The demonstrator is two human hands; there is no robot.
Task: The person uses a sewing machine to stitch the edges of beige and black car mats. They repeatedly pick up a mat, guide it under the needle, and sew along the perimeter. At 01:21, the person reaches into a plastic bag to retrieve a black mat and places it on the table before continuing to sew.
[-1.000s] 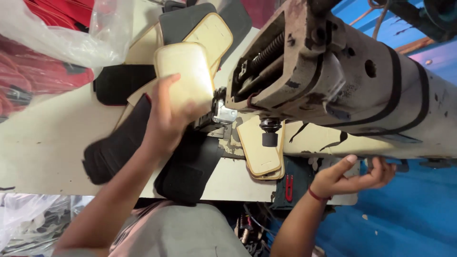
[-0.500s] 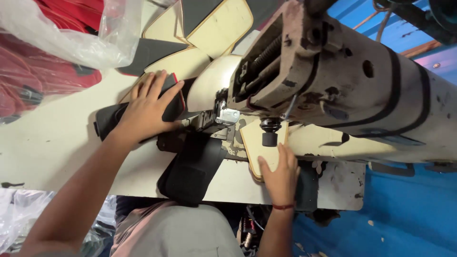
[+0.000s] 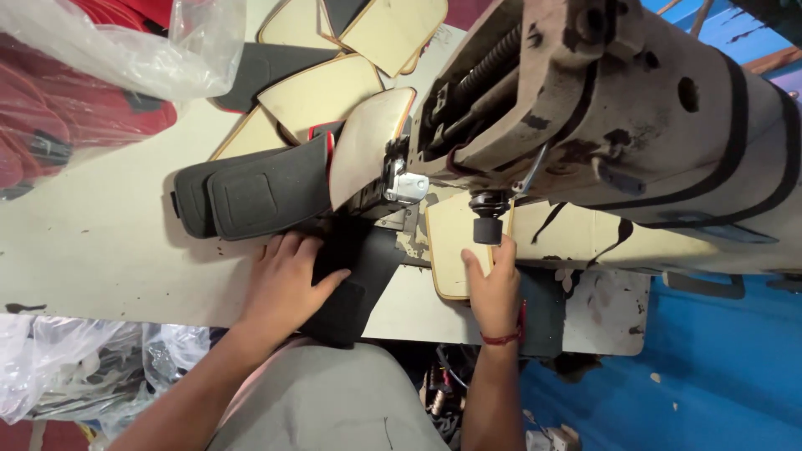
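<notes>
A: What are the person's hands doing?

B: The left hand (image 3: 288, 280) lies flat, fingers spread a little, pressing on a black padded piece (image 3: 355, 280) that hangs over the near edge of the cream table (image 3: 92, 250). It holds nothing in a grip. The right hand (image 3: 494, 288) rests palm down with fingers close together on a cream foam piece (image 3: 451, 246) lying flat on the table, just below the black knob (image 3: 489, 230) of the sewing machine (image 3: 601, 117).

A: Where do those pieces sit against the machine?

B: The black padded piece runs up under the metal foot (image 3: 407, 185) at the machine's head. The cream foam piece is just to the right of that foot, under the machine's arm.

A: What else is nearby?

B: Left of the foot, a black strap (image 3: 251, 192) with a raised rectangle lies across the table, joined to an upturned cream flap (image 3: 368, 142). Behind it is a pile of cream and black cut pieces (image 3: 334, 83). A clear plastic bag (image 3: 100, 67) with red material inside sits at the far left
</notes>
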